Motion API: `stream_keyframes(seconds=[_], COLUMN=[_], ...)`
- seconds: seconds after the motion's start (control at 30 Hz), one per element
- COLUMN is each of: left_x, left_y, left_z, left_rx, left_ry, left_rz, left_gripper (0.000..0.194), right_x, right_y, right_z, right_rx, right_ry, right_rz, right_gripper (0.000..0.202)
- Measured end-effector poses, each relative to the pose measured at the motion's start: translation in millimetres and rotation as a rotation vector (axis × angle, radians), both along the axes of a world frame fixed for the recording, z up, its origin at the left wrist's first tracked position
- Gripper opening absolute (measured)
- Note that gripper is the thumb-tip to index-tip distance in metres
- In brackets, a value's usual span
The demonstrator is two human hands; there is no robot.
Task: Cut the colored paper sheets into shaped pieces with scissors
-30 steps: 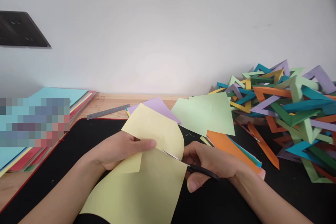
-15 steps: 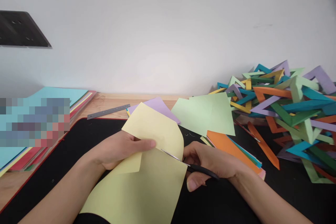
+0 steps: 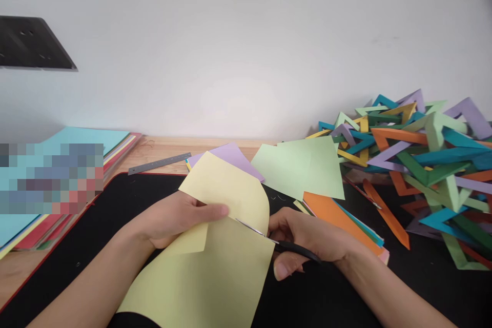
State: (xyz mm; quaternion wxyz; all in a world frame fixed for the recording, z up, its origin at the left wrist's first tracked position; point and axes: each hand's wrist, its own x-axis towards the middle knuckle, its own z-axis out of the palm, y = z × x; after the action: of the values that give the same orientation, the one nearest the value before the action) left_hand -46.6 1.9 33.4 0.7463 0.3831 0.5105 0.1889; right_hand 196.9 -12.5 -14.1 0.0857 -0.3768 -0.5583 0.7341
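A large sheet of pale yellow paper (image 3: 215, 282) is partly cut, with its upper part curling over toward the back. My left hand (image 3: 180, 218) pinches it near the inner end of the cut, thumb on top. Black-handled scissors (image 3: 294, 249) are held in my right hand (image 3: 298, 238) at the sheet's right edge. Their metal blades lie along the cut and point left toward my left thumb. Some of my right fingers are hidden behind the paper and the handle.
Folded colored paper frames (image 3: 434, 154) pile up at the right. Nearby lie light green sheets (image 3: 300, 164), orange paper (image 3: 338, 220), a purple sheet (image 3: 234, 159) and a metal ruler (image 3: 159, 163). Stacked colored sheets (image 3: 84, 138) stand left of the black mat (image 3: 96, 225).
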Motion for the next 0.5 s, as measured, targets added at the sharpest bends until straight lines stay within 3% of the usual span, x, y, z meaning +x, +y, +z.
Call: stream_keyframes(seconds=[0.23, 0.5], left_x=[1.4, 0.6], left_y=[0.5, -0.8], left_z=[1.2, 2.2], left_rx=[-0.009, 0.004], left_ry=[-0.007, -0.005], left_rz=[0.015, 0.001], left_gripper=[0.033, 0.024], right_x=[0.0, 2.6], right_y=[-0.2, 0.9], right_z=[-1.0, -9.4], right_rx=[0.002, 0.012], right_ry=[0.01, -0.029], right_rz=[-0.016, 0.004], right_gripper=[0.03, 0.032])
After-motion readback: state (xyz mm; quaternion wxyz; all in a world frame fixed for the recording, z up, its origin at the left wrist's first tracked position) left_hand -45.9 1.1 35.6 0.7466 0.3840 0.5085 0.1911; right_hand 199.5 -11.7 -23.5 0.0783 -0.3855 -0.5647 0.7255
